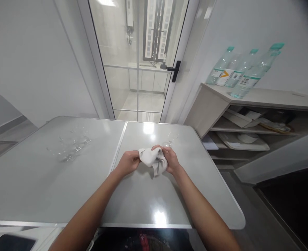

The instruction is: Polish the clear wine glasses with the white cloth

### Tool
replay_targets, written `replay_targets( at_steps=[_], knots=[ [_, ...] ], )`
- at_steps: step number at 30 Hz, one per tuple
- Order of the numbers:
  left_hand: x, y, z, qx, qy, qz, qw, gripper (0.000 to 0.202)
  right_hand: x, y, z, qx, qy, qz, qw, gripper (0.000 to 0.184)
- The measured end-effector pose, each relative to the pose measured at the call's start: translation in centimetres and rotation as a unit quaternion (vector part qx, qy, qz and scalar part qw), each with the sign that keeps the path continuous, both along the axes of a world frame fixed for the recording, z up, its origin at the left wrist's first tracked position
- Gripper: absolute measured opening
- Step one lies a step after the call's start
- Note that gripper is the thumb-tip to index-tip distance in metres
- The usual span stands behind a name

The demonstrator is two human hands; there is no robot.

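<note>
Both of my hands hold a crumpled white cloth (151, 157) above the right half of the table. My left hand (129, 162) pinches its left end with curled fingers. On the other side, my right hand (171, 159) is closed around the bunched part, and a fold hangs down beside it. Whether something is wrapped inside the cloth cannot be seen. Just beyond my right hand lies a small clear, shiny object (167, 143), partly hidden by the fingers. Several clear, glassy pieces (75, 145) lie in a cluster on the table's left half; their kind is hard to make out.
The pale glossy table (143, 205) has a seam across it. A glass door (138, 66) with a black handle stands behind. At right, a wooden shelf unit (216, 108) carries several plastic bottles (248, 78). A dark flat object (12, 243) is at the lower left.
</note>
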State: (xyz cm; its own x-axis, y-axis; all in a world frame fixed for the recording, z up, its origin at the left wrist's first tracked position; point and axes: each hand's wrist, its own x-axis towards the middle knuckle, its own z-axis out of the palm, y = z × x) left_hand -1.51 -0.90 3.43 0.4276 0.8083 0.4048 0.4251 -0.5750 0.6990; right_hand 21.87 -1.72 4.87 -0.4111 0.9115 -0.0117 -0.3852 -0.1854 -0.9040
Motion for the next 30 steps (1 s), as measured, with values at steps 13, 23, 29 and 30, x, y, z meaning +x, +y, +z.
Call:
replay_targets(
  at_steps=[13, 23, 29, 30],
  knots=[
    [-0.3, -0.1, 0.0, -0.006, -0.028, -0.073, 0.997, 0.014, -0.4, 0.6, -1.7, -0.115, 0.014, -0.003, 0.993, 0.017],
    [2.8, -0.2, -2.2, -0.265, -0.248, 0.024, 0.932, 0.051, -4.3, -0.6, -2.4, -0.082, 0.161, -0.094, 0.979, 0.034],
    [4.0, -0.3, -3.7, -0.398, -0.316, 0.014, 0.861, 0.06, -6.0, -1.4, -3.7, -0.059, 0.103, -0.161, 0.98, 0.039],
    [4.0, -0.4, -3.7, -0.414, -0.325, 0.016, 0.85, 0.058, -6.0, -1.5, -3.6, -0.056, 0.099, -0.164, 0.98, 0.041]
  ],
)
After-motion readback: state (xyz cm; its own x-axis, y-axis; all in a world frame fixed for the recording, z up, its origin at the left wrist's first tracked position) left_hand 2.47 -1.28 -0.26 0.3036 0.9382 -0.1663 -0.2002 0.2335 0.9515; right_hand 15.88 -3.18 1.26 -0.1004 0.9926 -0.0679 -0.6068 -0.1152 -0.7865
